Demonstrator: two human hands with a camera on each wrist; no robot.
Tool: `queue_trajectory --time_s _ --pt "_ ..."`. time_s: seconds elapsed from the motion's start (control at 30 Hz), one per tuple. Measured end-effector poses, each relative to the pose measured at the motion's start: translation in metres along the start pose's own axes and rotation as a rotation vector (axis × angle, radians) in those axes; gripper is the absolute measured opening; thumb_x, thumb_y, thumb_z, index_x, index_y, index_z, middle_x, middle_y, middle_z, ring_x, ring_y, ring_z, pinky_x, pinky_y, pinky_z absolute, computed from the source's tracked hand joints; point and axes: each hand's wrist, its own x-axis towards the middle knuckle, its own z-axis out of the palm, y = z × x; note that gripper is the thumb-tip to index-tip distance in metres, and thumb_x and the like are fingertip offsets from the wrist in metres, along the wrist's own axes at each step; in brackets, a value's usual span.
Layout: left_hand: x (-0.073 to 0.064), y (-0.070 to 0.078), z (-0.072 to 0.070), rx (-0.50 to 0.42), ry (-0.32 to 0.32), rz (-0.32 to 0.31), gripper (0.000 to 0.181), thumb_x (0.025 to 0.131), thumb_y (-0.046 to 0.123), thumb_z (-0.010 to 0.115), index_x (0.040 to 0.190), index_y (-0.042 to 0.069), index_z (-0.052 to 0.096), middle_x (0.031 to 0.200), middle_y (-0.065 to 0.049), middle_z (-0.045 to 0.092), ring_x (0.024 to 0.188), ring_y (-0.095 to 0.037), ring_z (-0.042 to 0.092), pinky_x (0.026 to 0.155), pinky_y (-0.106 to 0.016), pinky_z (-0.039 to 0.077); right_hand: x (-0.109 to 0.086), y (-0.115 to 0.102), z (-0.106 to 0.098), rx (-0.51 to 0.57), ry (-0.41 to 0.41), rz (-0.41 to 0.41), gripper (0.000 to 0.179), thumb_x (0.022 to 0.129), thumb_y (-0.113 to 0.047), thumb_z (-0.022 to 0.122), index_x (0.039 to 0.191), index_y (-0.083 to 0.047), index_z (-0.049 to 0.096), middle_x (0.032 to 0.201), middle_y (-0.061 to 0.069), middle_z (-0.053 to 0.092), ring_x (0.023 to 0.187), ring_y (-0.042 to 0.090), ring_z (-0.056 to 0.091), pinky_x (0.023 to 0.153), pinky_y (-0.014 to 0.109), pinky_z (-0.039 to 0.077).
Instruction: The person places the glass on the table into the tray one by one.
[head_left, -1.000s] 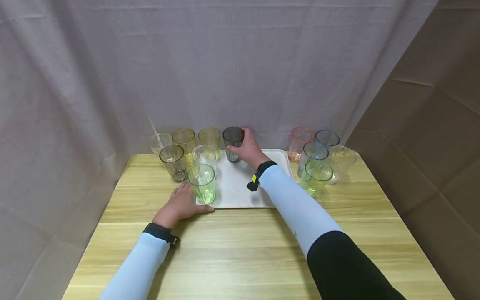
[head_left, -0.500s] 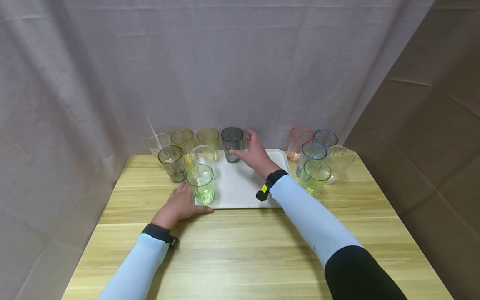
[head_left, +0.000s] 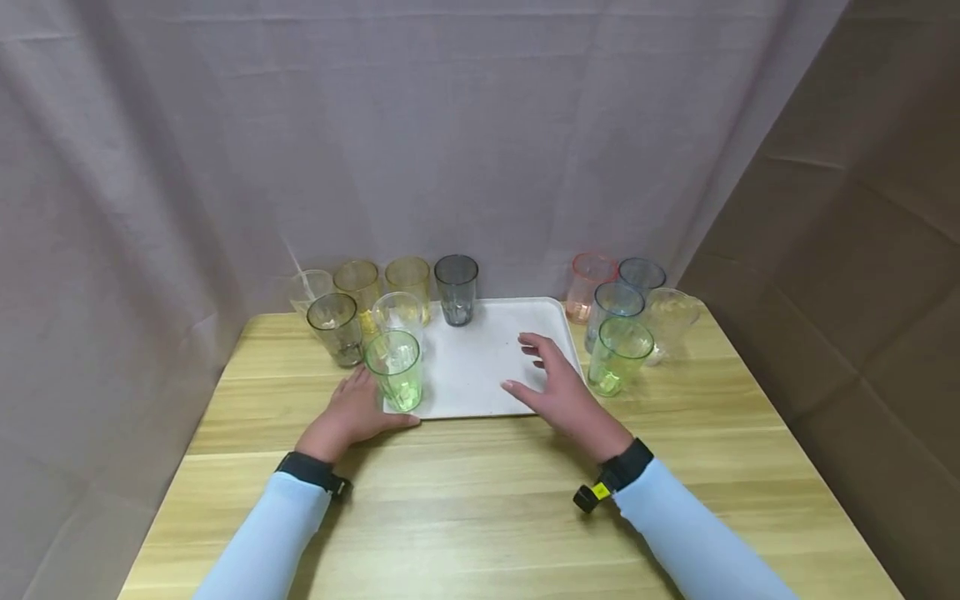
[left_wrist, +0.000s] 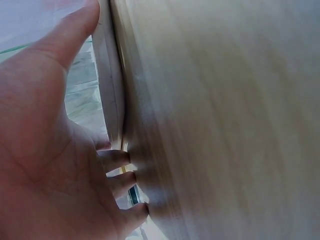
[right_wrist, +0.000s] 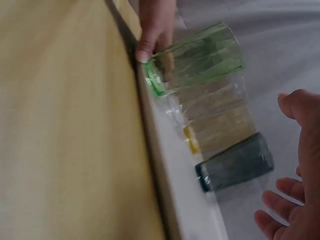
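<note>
My left hand (head_left: 352, 410) rests at the front left corner of a white tray (head_left: 487, 367). Its thumb lies along the front edge; the fingers reach past the left side, partly hidden behind a green glass (head_left: 397, 375). That glass stands on the tray's front left corner, with a clear glass (head_left: 397, 312) and a yellow glass (head_left: 408, 279) in line behind it. A dark grey glass (head_left: 456, 292) stands upright at the tray's back. Over the tray's front right part, my right hand (head_left: 558, 387) hovers with fingers apart and nothing between them.
Left of the tray stand a smoky glass (head_left: 336, 329), another yellow glass (head_left: 358, 287) and a clear cup (head_left: 303, 292) with a stick in it. To the right are a red-rimmed glass (head_left: 592, 287), two blue glasses, a green glass (head_left: 618, 358) and a clear cup (head_left: 667, 325).
My right hand has let go of the dark grey glass and drawn back toward the tray's front right. The glass stays at the tray's back. My left hand keeps its place.
</note>
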Motion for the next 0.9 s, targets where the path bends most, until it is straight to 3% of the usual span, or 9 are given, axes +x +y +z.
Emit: queue_trajectory --time_s 0.3,0.5,0.63,0.73,0.8,0.9 --pt "-0.001 0.003 -0.002 -0.013 -0.002 -0.001 0.140 0.070 0.082 0.074 0.166 -0.002 0.017 0.168 -0.026 0.019 0.155 -0.039 0.011 0.121 -0.067 0.017 -0.066 0.011 -0.030 0.024 0.114 0.075 0.073 0.092 -0.043 0.078 0.151 -0.015 0.044 0.147 0.002 0.052 0.134 0.028 0.048 0.110 0.058 0.041" --pt "-0.002 0.006 -0.003 -0.004 -0.012 -0.005 0.140 0.070 0.082 0.073 0.166 -0.003 0.016 0.168 -0.027 0.019 0.154 -0.040 0.010 0.122 -0.065 0.015 -0.093 0.027 -0.053 -0.015 0.255 0.136 0.059 0.096 -0.033 0.075 0.140 -0.003 0.051 0.132 0.014 0.061 0.120 0.029 0.056 0.100 0.055 0.046" --pt "-0.002 0.004 -0.003 -0.005 -0.014 -0.014 0.141 0.069 0.084 0.073 0.166 -0.003 0.017 0.168 -0.027 0.019 0.155 -0.040 0.010 0.122 -0.065 0.015 -0.100 0.036 -0.068 -0.064 0.340 0.210 0.054 0.098 -0.033 0.073 0.136 0.000 0.053 0.123 0.018 0.065 0.112 0.030 0.060 0.093 0.037 0.050" --pt "-0.001 0.002 -0.001 0.004 -0.023 -0.027 0.143 0.069 0.086 0.070 0.166 -0.003 0.016 0.169 -0.026 0.018 0.155 -0.039 0.009 0.122 -0.065 0.014 -0.098 0.046 -0.077 -0.068 0.410 0.276 0.060 0.097 -0.035 0.074 0.139 0.001 0.049 0.123 0.018 0.063 0.112 0.031 0.059 0.088 0.026 0.050" --pt "-0.001 0.000 0.000 0.010 -0.028 -0.032 0.143 0.068 0.088 0.069 0.166 -0.003 0.016 0.169 -0.026 0.018 0.155 -0.039 0.009 0.122 -0.065 0.014 -0.094 0.054 -0.083 -0.048 0.444 0.300 0.068 0.095 -0.036 0.076 0.143 0.001 0.043 0.128 0.019 0.059 0.117 0.033 0.055 0.093 0.028 0.049" --pt "0.000 -0.002 0.002 0.010 -0.030 -0.032 0.144 0.068 0.089 0.068 0.166 -0.002 0.016 0.169 -0.025 0.017 0.155 -0.039 0.009 0.122 -0.065 0.014 -0.085 0.066 -0.088 -0.013 0.450 0.319 0.085 0.093 -0.040 0.078 0.153 -0.001 0.032 0.140 0.021 0.050 0.128 0.036 0.047 0.103 0.046 0.046"
